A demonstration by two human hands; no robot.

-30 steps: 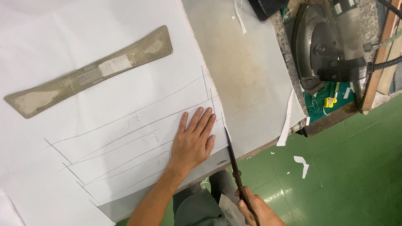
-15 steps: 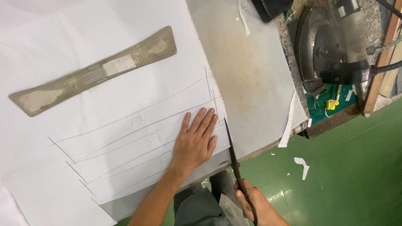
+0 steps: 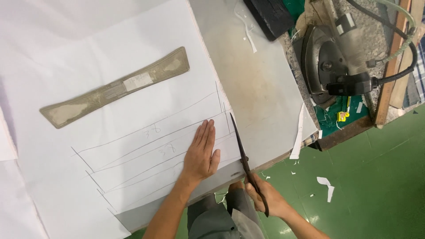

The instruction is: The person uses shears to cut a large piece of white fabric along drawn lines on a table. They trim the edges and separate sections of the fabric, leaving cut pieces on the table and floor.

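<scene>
sheet point(image 3: 133, 110): lay flat under the left hand point(image 3: 201, 155), thin, light, limp; best pinned beside the cut.
left hand: fingers together, pressed flat.
right hand point(image 3: 265, 199): clamped on scissors point(image 3: 241, 152), blades along the sheet's edge, right of the fingers.
template point(image 3: 115, 86): beyond the fingertips.

Counted on the bench point(image 3: 265, 88): one white sheet point(image 3: 88, 66) with pencilled lines, one long grey pattern strip point(image 3: 116, 87) upper left, one pair of scissors point(image 3: 243, 159), one iron point(image 3: 330, 62) upper right, two hands: left hand point(image 3: 201, 155), right hand point(image 3: 265, 199).
</scene>
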